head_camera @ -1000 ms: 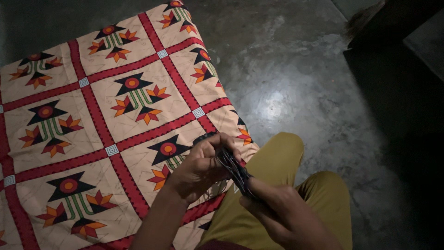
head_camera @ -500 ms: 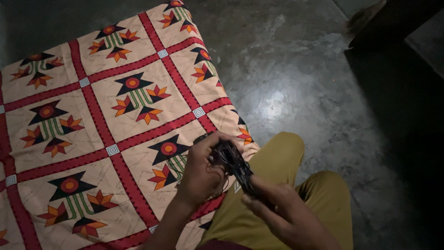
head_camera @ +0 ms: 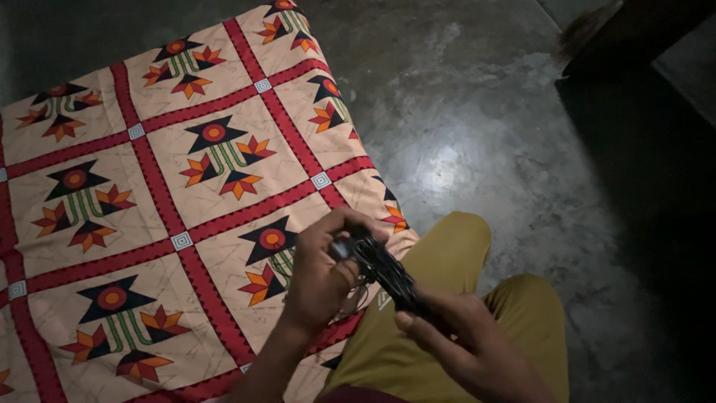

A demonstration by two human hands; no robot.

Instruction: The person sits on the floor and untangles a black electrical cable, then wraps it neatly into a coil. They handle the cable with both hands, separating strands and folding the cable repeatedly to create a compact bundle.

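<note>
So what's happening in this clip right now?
A seated person holds a dark bundle of cords between both hands above their lap. The left hand grips its upper end, and the right hand clasps the lower end. A patterned bedspread lies to the left, with a grey concrete floor beyond.

1. I'm in a home, a plain and dimly lit room by the look of it, and I'm sitting at the edge of a bed.
2. Under me lies a patterned bedspread (head_camera: 149,186), cream squares with red borders and orange and black flower shapes, the kind that covers a household bed.
3. Beside the bed runs a bare grey concrete floor (head_camera: 477,127), worn and patchy, with one dull gleam of light on it.
4. At the far right edge sits some dark furniture (head_camera: 641,33), too shadowed to make out.
</note>
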